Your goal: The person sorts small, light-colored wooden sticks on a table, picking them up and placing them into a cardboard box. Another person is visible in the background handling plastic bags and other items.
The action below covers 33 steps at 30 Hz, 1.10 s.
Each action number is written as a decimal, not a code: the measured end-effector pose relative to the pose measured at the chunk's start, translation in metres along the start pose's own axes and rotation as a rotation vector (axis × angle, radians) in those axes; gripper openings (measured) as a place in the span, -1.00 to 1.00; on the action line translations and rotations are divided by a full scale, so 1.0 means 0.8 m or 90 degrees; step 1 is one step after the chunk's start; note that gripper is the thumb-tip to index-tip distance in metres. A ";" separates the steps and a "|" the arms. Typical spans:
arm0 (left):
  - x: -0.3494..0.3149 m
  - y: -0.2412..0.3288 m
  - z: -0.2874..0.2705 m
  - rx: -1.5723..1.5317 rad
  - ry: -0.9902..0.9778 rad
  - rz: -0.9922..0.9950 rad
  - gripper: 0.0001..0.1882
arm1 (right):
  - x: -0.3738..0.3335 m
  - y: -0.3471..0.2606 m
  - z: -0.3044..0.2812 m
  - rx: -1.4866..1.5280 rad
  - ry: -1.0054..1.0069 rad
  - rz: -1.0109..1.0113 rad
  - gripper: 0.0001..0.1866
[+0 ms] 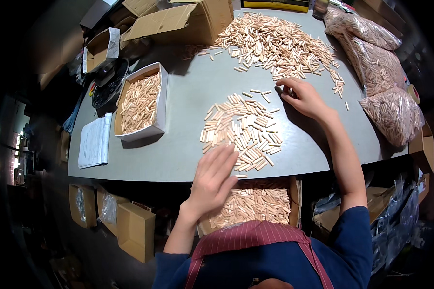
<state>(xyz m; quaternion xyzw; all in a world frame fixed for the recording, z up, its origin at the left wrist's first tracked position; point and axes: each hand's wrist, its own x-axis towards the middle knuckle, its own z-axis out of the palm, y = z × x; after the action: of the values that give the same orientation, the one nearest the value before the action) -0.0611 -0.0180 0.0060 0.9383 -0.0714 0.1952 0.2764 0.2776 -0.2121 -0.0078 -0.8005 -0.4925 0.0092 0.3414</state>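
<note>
A loose batch of short wooden dowel pins [248, 127] lies spread on the grey table in front of me. My left hand [212, 176] is at the near side of this batch, over the table's front edge, with its fingers stretched out flat and touching or just above the nearest pins. Beyond the batch on the right, my right hand [301, 98] hovers by the near edge of a large dowel heap [279, 41]. Its fingers are loosely bent, the thumb stands apart, and nothing shows between them. Below the table edge, an open box of dowels [263, 204] sits against my apron.
A white carton [162, 103] full of dowels stands at the left, beside a notepad [94, 139]. Clear bags of dowels [386, 72] line the right side. An open cardboard box [178, 24] stands at the back. Small cartons [136, 231] are below the table at left.
</note>
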 end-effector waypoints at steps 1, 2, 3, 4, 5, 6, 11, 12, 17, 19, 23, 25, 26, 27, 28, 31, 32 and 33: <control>0.004 0.006 -0.001 0.029 -0.039 0.001 -0.34 | -0.001 -0.002 -0.001 0.007 0.003 0.012 -0.69; 0.005 0.008 0.000 0.049 -0.070 0.009 -0.34 | -0.001 -0.004 -0.002 0.014 0.005 0.024 -0.69; 0.004 0.010 0.001 0.070 -0.100 0.017 -0.35 | -0.001 -0.005 -0.004 0.020 0.008 0.035 -0.69; 0.003 0.012 0.002 0.090 -0.130 0.025 -0.35 | -0.002 -0.002 -0.004 0.009 0.006 0.022 -0.70; 0.002 0.013 0.001 0.087 -0.144 0.029 -0.35 | -0.002 0.003 -0.004 -0.002 0.003 0.009 -0.70; -0.001 0.011 -0.001 0.084 -0.159 0.034 -0.34 | -0.002 0.006 -0.005 -0.014 0.001 -0.004 -0.71; -0.016 0.000 -0.017 0.001 -0.171 0.083 -0.44 | -0.001 0.008 -0.008 -0.024 -0.012 -0.007 -0.76; -0.018 -0.002 -0.021 -0.038 -0.161 0.096 -0.49 | -0.001 0.008 -0.008 -0.020 -0.011 -0.005 -0.77; -0.021 0.004 -0.019 -0.261 -0.020 0.087 -0.68 | 0.000 0.006 -0.005 -0.039 -0.012 -0.027 -0.75; -0.009 0.009 -0.015 -0.226 0.016 0.080 -0.68 | -0.002 0.005 -0.005 -0.042 -0.009 -0.032 -0.75; 0.023 0.015 0.011 -0.119 0.051 0.086 -0.65 | -0.002 0.002 -0.005 -0.034 -0.013 -0.026 -0.75; 0.030 0.017 0.022 -0.062 0.032 0.086 -0.58 | -0.003 0.002 -0.005 -0.033 -0.009 -0.029 -0.76; 0.032 0.018 0.026 -0.031 0.023 0.076 -0.57 | -0.004 0.003 -0.003 -0.033 -0.003 -0.035 -0.76; 0.036 0.020 0.028 -0.001 0.015 0.067 -0.56 | -0.004 0.004 -0.002 -0.033 0.004 -0.040 -0.76; 0.038 0.021 0.029 0.031 0.005 0.056 -0.55 | -0.005 0.002 -0.002 -0.028 0.000 -0.031 -0.76; 0.040 0.019 0.033 0.082 -0.001 0.055 -0.56 | -0.005 -0.004 -0.003 -0.019 -0.007 -0.011 -0.76; 0.041 0.019 0.034 0.083 0.002 0.052 -0.58 | -0.005 -0.004 -0.003 -0.019 -0.007 -0.009 -0.76; 0.042 0.019 0.034 0.084 0.005 0.049 -0.59 | -0.006 -0.004 -0.003 -0.020 -0.008 -0.007 -0.76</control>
<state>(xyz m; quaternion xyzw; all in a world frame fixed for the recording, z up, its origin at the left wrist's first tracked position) -0.0255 -0.0466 0.0059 0.9502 -0.0935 0.2137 0.2069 0.2735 -0.2160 -0.0055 -0.8031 -0.4987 0.0046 0.3260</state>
